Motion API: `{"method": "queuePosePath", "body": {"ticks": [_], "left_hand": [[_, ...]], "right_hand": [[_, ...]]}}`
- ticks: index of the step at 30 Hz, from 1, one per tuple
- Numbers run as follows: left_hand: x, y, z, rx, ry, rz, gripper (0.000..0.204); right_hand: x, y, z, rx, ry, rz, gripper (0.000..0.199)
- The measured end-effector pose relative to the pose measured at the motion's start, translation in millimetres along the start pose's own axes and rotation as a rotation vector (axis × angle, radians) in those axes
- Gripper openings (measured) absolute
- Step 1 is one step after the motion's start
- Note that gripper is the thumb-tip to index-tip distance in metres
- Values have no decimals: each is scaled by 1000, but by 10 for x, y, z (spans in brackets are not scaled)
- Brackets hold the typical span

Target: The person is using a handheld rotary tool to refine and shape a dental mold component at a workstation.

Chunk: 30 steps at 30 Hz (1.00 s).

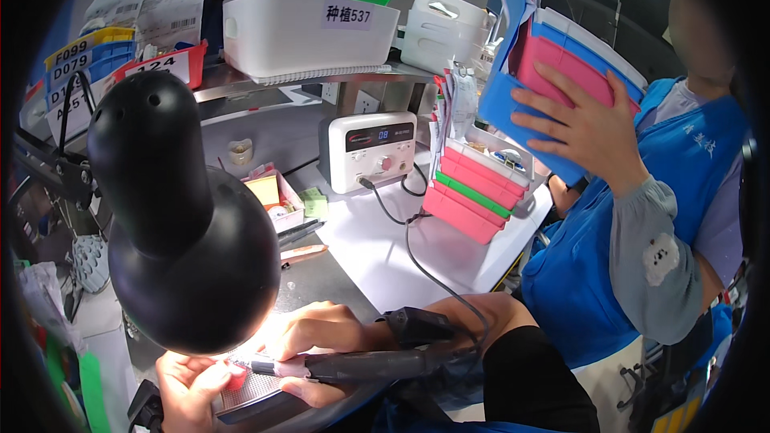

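Under the bright lamp, my left hand [186, 391] pinches a small red piece [235, 377] between thumb and fingers. Glare and fingers hide much of its shape. My right hand [321, 330] is wrapped around a dark rotary handpiece [369, 366], whose tip points left and meets or nearly meets the red piece; I cannot tell which. Both hands are over a perforated metal plate [261, 391]. From the handpiece a grey cable [417, 261] runs over my right forearm up to a white control box [373, 152] with a lit display and a knob.
A black lamp head [192, 265] blocks much of the left side. Stacked pink and green trays [469, 200] stand right of the control box. At right, a co-worker in a blue apron [577, 273] carries blue and pink trays [553, 72]. White bins [313, 36] line the shelf.
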State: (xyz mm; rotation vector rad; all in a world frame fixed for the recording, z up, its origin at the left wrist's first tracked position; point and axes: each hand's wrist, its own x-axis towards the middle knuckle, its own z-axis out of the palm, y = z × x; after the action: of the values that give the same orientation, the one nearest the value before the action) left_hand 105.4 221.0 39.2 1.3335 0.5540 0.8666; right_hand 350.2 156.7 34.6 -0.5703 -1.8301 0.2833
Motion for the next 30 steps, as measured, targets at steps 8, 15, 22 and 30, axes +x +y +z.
{"method": "queuePosePath", "body": {"ticks": [8, 15, 22, 30], "left_hand": [[181, -67, -159, 94, 28, 114, 16], [244, -248, -372, 56, 126, 51, 11], [268, -249, -328, 57, 167, 43, 9], [301, -349, -441, 258, 89, 93, 16]], "right_hand": [[43, -41, 11, -34, 21, -66, 31], [120, -179, 26, 45, -45, -97, 22], [98, -262, 59, -41, -94, -165, 11], [78, -265, 53, -84, -133, -146, 14]]}}
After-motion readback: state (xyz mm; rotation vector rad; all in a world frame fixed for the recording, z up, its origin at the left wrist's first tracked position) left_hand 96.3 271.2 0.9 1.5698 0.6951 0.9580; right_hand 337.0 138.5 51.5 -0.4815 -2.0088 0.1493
